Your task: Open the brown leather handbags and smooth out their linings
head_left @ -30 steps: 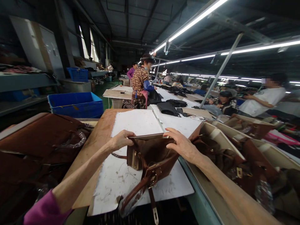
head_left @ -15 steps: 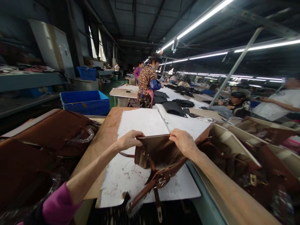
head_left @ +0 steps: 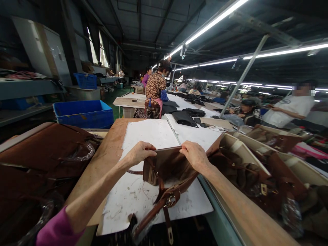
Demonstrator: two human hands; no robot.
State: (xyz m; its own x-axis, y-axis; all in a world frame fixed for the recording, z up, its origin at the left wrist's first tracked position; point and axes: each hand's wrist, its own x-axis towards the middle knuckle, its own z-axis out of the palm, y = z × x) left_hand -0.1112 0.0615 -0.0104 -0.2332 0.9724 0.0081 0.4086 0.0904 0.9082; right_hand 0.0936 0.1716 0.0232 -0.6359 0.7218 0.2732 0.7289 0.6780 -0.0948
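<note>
A brown leather handbag [head_left: 176, 167] stands open over the white sheet on the bench, its lining and an inner zip pocket showing. Its buckled strap, partly in clear film, and a tab with a metal end hang toward me. My left hand [head_left: 139, 152] pinches the left part of the bag's far top edge between thumb and fingers. With closed fingers, my right hand [head_left: 195, 155] grips the same edge farther right. The bag's underside is out of sight.
More brown handbags [head_left: 46, 160] lie at left. Several open brown bags [head_left: 243, 153] with cream boards stand at right. A blue bin [head_left: 83, 114] sits beyond the left pile. A co-worker [head_left: 155, 89] stands at the table ahead; another person [head_left: 289, 106] is at far right.
The whole view has shifted a little, so the scene sits farther left. Both hands keep their hold on the handbag's edge, with little other visible movement.
</note>
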